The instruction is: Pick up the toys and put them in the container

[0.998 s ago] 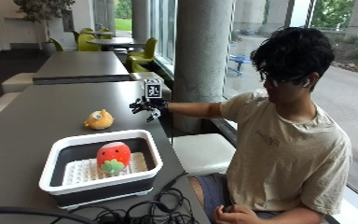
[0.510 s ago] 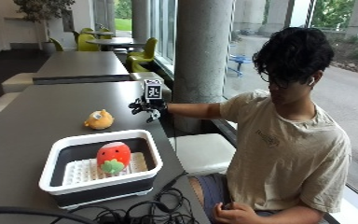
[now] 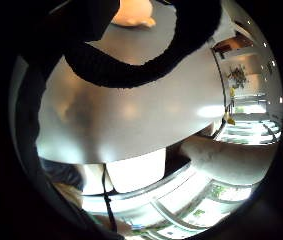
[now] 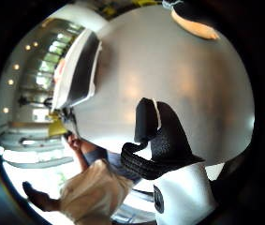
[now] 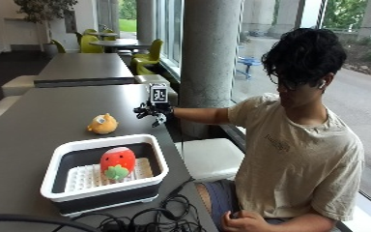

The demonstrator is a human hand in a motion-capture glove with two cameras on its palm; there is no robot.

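An orange plush toy (image 5: 102,124) lies on the grey table (image 5: 37,116), a little beyond the container. My gloved right hand (image 5: 150,111) hovers above the table to the right of that toy, fingers spread and holding nothing. A red strawberry plush (image 5: 117,163) sits inside the white-rimmed black container (image 5: 63,153) at the near end of the table. The orange toy (image 3: 133,12) shows at the edge of the little finger side palm view, and the orange toy (image 4: 194,26) and the container (image 4: 78,70) show in the thumb side palm view.
Black cables (image 5: 140,220) lie at the table's near edge in front of the container. A concrete pillar (image 5: 208,58) stands right of the table, with a pale bench seat (image 5: 211,157) below. Another table (image 5: 82,67) stands further back.
My hand has stayed almost where it was, hovering right of the orange toy. Both toys and the container have not moved.
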